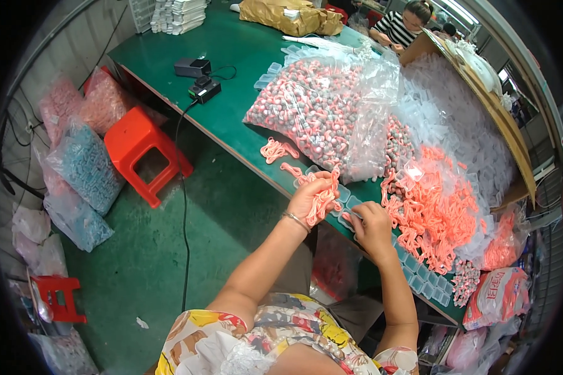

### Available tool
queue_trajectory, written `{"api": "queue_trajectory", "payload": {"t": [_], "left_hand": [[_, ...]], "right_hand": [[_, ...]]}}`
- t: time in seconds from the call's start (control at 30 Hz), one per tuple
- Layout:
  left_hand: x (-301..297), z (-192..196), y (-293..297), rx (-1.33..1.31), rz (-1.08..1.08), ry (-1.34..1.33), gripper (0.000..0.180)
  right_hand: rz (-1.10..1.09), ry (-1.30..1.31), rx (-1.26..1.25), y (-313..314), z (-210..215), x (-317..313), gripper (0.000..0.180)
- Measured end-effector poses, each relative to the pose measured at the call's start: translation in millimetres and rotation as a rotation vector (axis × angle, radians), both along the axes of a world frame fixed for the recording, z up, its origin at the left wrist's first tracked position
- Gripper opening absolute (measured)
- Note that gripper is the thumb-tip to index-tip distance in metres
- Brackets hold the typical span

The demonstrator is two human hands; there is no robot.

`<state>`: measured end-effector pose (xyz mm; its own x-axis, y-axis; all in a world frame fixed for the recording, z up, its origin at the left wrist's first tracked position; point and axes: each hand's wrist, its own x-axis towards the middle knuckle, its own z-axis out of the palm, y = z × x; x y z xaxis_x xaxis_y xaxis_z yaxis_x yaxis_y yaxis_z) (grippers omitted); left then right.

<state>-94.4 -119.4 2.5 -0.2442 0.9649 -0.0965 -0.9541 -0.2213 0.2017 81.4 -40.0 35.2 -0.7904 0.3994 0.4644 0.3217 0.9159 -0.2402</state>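
My left hand [306, 199] is closed round a bunch of coral-pink looped cords [323, 205], held over the table's near edge. My right hand [374, 230] is bent down over a row of small clear plastic boxes [350, 203], thumb and fingers drawn together. Something pink shows at its fingertips; whether it is held or lies in a box is hidden. More boxes [426, 281] continue along the edge to the right. Just beyond my right hand lies a big heap of coral-pink cords [435, 209]. A small cord bundle [276, 150] lies left of my hands.
A large clear bag of pink and grey pieces [313, 106] fills the table's middle. Behind the cord heap, a cardboard carton [524, 147] holds many clear boxes. Black chargers [200, 81] sit far left. A red stool [141, 147] and filled bags [87, 169] stand on the floor. Another person works opposite.
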Motion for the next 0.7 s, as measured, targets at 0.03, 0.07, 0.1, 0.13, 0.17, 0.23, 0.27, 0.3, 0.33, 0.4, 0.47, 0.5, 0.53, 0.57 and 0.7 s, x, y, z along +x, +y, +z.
{"api": "queue_trajectory", "payload": {"t": [0.03, 0.07, 0.1, 0.13, 0.17, 0.23, 0.27, 0.3, 0.33, 0.4, 0.47, 0.5, 0.53, 0.57, 0.7], "left_hand": [[2.8, -3.0, 1.7, 0.002, 0.001, 0.001, 0.011], [5.6, -8.8, 4.2, 0.023, -0.017, 0.01, 0.012], [9.0, -8.8, 5.3, 0.043, -0.038, 0.019, 0.013], [12.2, -8.2, 5.9, 0.028, -0.065, 0.059, 0.014], [17.2, -6.7, 6.7, 0.029, -0.066, 0.06, 0.014], [27.6, 2.4, 6.1, -0.065, -0.075, 0.126, 0.015], [30.6, -1.6, 8.4, -0.019, -0.101, 0.136, 0.015], [33.7, 2.4, 8.7, -0.018, -0.105, 0.137, 0.015], [37.0, 7.1, 8.3, -0.033, -0.112, 0.154, 0.013], [42.4, 16.7, 7.3, -0.099, -0.099, 0.167, 0.01], [41.9, 12.6, 8.2, -0.074, -0.12, 0.189, 0.01], [41.7, 10.3, 8.9, -0.048, -0.141, 0.211, 0.01], [42.2, 8.8, 9.8, -0.049, -0.142, 0.212, 0.01], [43.1, 7.6, 11.0, -0.048, -0.146, 0.212, 0.012], [46.3, 4.0, 16.8, -0.021, -0.214, 0.165, 0.017]], "right_hand": [[0.001, 0.001, 0.002, -0.6, 5.3, -0.6, 0.012], [-0.02, 0.101, -0.208, -1.2, 12.4, -1.9, 0.014], [-0.044, 0.2, -0.419, -0.4, 16.9, -2.7, 0.017], [-0.007, 0.239, -0.481, 6.3, 16.7, -1.2, 0.02], [-0.007, 0.24, -0.479, 7.6, 18.4, -3.5, 0.02], [0.043, 0.382, -0.799, 7.1, 23.6, -9.6, 0.023], [0.07, 0.34, -0.849, 7.4, 28.0, -9.7, 0.025], [0.067, 0.342, -0.847, 9.1, 25.8, -8.5, 0.025], [0.107, 0.358, -0.95, 11.4, 21.2, -7.6, 0.025], [0.149, 0.373, -1.053, 12.9, 16.7, -5.8, 0.025], [0.112, 0.394, -1.096, 12.9, 14.6, -4.0, 0.025], [0.113, 0.395, -1.096, 13.2, 13.9, -3.8, 0.025], [0.117, 0.408, -1.069, 13.6, 13.4, -3.4, 0.024], [0.121, 0.421, -1.041, 13.9, 13.1, -2.8, 0.023], [0.115, 0.415, -1.089, 16.8, 16.0, 1.2, 0.02]]}}
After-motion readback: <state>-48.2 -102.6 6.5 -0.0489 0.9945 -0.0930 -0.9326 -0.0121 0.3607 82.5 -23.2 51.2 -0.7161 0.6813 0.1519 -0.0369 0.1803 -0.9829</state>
